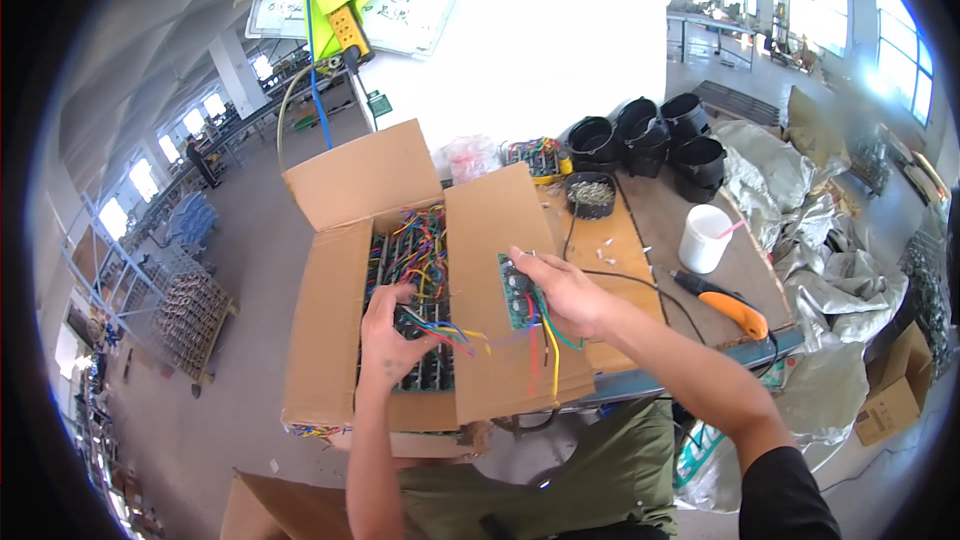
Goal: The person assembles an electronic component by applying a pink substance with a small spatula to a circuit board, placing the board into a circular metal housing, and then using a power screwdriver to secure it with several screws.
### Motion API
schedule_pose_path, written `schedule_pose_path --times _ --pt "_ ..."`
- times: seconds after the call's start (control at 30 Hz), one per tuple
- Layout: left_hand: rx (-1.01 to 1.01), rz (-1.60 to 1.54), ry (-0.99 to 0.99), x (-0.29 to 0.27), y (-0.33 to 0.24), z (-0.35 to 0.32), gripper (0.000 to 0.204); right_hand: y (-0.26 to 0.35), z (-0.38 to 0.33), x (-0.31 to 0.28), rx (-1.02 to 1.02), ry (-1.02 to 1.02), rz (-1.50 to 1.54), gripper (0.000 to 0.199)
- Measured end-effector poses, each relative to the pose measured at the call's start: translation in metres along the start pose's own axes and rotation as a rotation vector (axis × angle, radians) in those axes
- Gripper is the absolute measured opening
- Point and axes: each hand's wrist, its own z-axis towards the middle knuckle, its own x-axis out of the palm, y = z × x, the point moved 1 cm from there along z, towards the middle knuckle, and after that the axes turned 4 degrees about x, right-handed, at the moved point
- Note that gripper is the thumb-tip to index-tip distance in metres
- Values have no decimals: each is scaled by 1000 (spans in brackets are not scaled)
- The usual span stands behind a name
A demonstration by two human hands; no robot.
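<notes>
An open cardboard box [330, 340] in front of me is packed with green circuit boards trailing coloured wires [420, 240]. My left hand [392, 335] reaches into the box and grips a circuit board with its wires [440, 328] near the box's lower middle. My right hand [565, 290] holds another green circuit board [517, 290] upright above the box's right flap [500, 230]. Red, yellow and green wires [548, 345] hang from that board.
A wooden bench [660, 225] to the right carries a white cup [706, 237], an orange-handled tool [735, 308] with a black cable, a black pot of small parts [591, 194] and several black plastic housings [660, 135]. Silver bags [830, 240] lie at the far right.
</notes>
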Motion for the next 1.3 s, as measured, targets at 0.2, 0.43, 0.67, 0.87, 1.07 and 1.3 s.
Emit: schedule_pose_path --times 0.2,0.43,0.67,0.87,1.07,1.3 --pt "-40 155 -56 14 35 0 52 -2 4 -32 -408 -265 -106 39" --pt "-62 186 -54 12 38 7 50 -5 1 -46 -727 -343 -575 40" --pt "-137 126 -259 3 6 15 49 -46 -3 -41 -821 -82 -1554 47" --pt "-190 386 48 13 60 8 60 -47 5 -58 -611 -294 -1322 25" --pt "-65 293 -98 -9 -52 -6 74 -1 -30 -65 -224 -314 -106 44" --pt "-151 -933 162 79 -204 -49 70 5 -86 -38 -155 -217 107 44"
